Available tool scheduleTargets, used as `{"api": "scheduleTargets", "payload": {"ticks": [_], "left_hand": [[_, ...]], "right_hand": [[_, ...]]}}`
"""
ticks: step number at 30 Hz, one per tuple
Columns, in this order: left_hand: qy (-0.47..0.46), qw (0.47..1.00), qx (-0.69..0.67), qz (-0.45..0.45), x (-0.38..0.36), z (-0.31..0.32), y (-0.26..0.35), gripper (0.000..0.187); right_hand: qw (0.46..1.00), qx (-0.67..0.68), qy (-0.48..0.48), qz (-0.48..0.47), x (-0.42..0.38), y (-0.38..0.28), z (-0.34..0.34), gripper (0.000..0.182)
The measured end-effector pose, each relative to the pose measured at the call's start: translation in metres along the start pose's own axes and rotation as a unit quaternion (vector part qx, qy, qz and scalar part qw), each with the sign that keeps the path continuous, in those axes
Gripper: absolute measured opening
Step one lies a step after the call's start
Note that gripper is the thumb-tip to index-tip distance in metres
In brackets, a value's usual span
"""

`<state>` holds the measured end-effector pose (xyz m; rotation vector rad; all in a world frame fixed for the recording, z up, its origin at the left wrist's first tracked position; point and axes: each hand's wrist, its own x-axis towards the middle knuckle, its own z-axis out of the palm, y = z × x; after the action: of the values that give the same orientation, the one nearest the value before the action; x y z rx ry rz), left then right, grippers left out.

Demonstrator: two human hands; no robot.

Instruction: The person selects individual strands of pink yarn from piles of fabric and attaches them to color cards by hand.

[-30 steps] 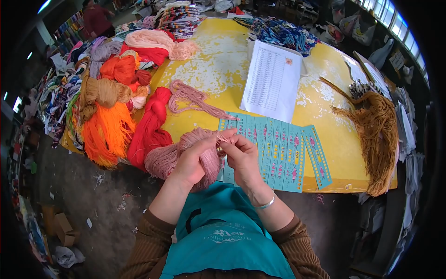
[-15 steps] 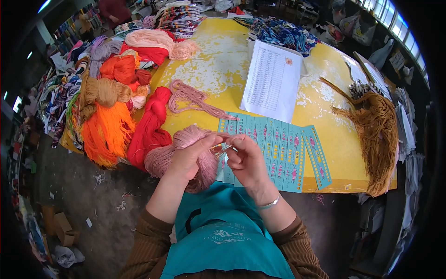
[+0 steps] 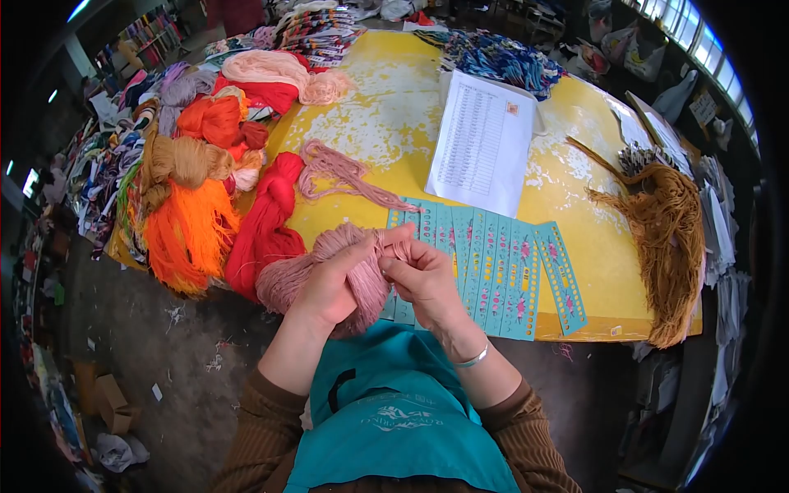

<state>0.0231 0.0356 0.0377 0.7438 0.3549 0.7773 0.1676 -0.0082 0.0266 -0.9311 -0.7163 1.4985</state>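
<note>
A thick pink yarn skein (image 3: 288,278) lies at the near edge of the yellow table, and my left hand (image 3: 335,283) is wrapped round its right end. Pinched in the fingers of my right hand (image 3: 427,283) are pink strands from the same skein, close beside my left fingertips. Behind and to the right of my hands lie teal punched cards (image 3: 493,263) with pink floral prints and rows of holes. A looser bundle of pink yarn (image 3: 341,177) rests beyond the skein, its tail reaching the cards. Scissors seen earlier between my hands are hidden.
Red (image 3: 271,214) and orange yarn (image 3: 189,230) are heaped on the left. A printed sheet (image 3: 481,140) lies behind the cards on the yellow table (image 3: 394,99). Brown yarn (image 3: 670,238) hangs over the right edge. A person in dark red (image 3: 234,12) stands at the back left.
My right hand has turned and closed in on the strands by my left fingers. The metal scissors handles no longer show. The person at the back has shifted right.
</note>
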Motion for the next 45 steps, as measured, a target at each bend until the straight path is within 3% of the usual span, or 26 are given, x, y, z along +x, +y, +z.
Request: {"api": "scheduleTargets", "payload": {"ticks": [5,8,10,12,15,17,18,19,20,21,22,24,25,26,28,29,30,31,32,35,36,37,39,42,44,45], "left_hand": [[-0.016,0.998,0.055,0.04,-0.001,-0.006,0.002,0.047],[0.034,0.999,-0.027,-0.009,-0.004,-0.006,0.002,0.042],[0.081,0.993,0.087,0.018,-0.006,-0.01,0.005,0.038],[0.078,0.992,0.099,0.006,-0.009,-0.018,0.01,0.038],[0.089,0.989,0.116,-0.005,-0.012,-0.011,0.018,0.033],[0.104,0.987,0.119,-0.002,-0.014,-0.018,0.025,0.029],[0.074,0.982,0.174,0.018,-0.016,-0.037,0.031,0.022],[0.044,0.972,0.228,0.037,-0.018,-0.048,0.036,0.015],[0.141,0.966,0.212,0.048,-0.026,-0.031,0.05,0.01],[0.125,0.982,0.098,0.099,-0.035,-0.044,0.061,0.008],[0.107,0.983,-0.018,0.149,-0.051,-0.066,0.079,0.007],[-0.121,0.938,-0.306,0.106,-0.065,-0.106,0.133,0.008],[-0.092,0.926,-0.334,0.151,-0.079,-0.1,0.149,0.011],[-0.063,0.91,-0.36,0.195,-0.093,-0.094,0.164,0.014],[0.059,0.901,-0.268,0.336,-0.132,-0.144,0.201,0.018],[0.066,0.91,-0.234,0.336,-0.151,-0.172,0.221,0.02],[0.072,0.918,-0.2,0.335,-0.17,-0.199,0.239,0.022],[0.072,0.918,-0.2,0.335,-0.185,-0.217,0.252,0.022],[0.115,0.909,-0.165,0.366,-0.198,-0.234,0.264,0.022],[0.169,0.885,-0.135,0.412,-0.231,-0.29,0.298,0.023],[0.182,0.873,-0.138,0.43,-0.239,-0.313,0.309,0.024],[0.174,0.872,-0.146,0.433,-0.247,-0.346,0.321,0.024],[0.142,0.89,-0.136,0.412,-0.222,-0.322,0.317,0.025],[0.04,0.93,-0.139,0.339,-0.124,-0.219,0.273,0.017],[0.014,0.946,-0.131,0.297,-0.053,-0.152,0.225,0.022],[0.014,0.955,-0.107,0.277,-0.026,-0.125,0.203,0.034]], "right_hand": [[0.999,0.046,0.01,-0.015,0.001,0.007,-0.006,0.005],[0.999,0.016,0.037,-0.037,-0.004,0.0,-0.004,0.006],[0.999,0.017,0.033,-0.029,-0.003,-0.004,-0.006,0.006],[0.999,0.019,0.028,-0.021,-0.003,-0.011,-0.009,0.005],[0.998,0.005,-0.054,0.028,-0.001,-0.017,-0.01,0.008],[0.957,-0.238,-0.101,-0.131,0.004,-0.014,-0.008,0.011],[0.902,-0.414,-0.074,-0.098,-0.001,-0.028,-0.01,0.013],[0.863,-0.464,-0.056,-0.19,-0.001,-0.037,-0.009,0.013],[0.814,-0.508,-0.039,-0.28,0.0,-0.045,-0.009,0.012],[0.824,-0.506,-0.058,-0.25,0.001,-0.059,-0.014,0.014],[0.869,-0.411,-0.074,-0.266,0.006,-0.065,-0.02,0.012],[0.951,-0.173,-0.094,-0.239,0.015,-0.081,-0.033,0.013],[0.976,-0.029,-0.099,-0.194,0.02,-0.091,-0.039,0.016],[0.968,0.063,-0.122,-0.212,0.027,-0.101,-0.049,0.019],[0.964,0.189,-0.09,-0.162,0.031,-0.133,-0.082,0.023],[0.948,0.233,-0.131,-0.172,0.029,-0.15,-0.095,0.022],[0.943,0.264,-0.059,-0.196,0.029,-0.166,-0.114,0.02],[0.952,0.183,-0.079,-0.231,0.028,-0.185,-0.152,0.021],[0.953,0.148,0.051,-0.26,0.02,-0.208,-0.174,0.027],[0.915,0.123,0.208,-0.324,-0.019,-0.277,-0.282,0.03],[0.876,0.07,0.308,-0.364,-0.04,-0.31,-0.347,0.031],[0.803,0.083,0.434,-0.399,-0.064,-0.333,-0.36,0.029],[0.674,0.057,0.559,-0.481,-0.114,-0.366,-0.383,0.022],[0.763,-0.033,0.39,-0.515,-0.143,-0.383,-0.408,0.019],[0.777,-0.136,0.372,-0.489,-0.096,-0.328,-0.299,0.022],[0.797,-0.191,0.407,-0.404,-0.076,-0.297,-0.243,0.021]]}}
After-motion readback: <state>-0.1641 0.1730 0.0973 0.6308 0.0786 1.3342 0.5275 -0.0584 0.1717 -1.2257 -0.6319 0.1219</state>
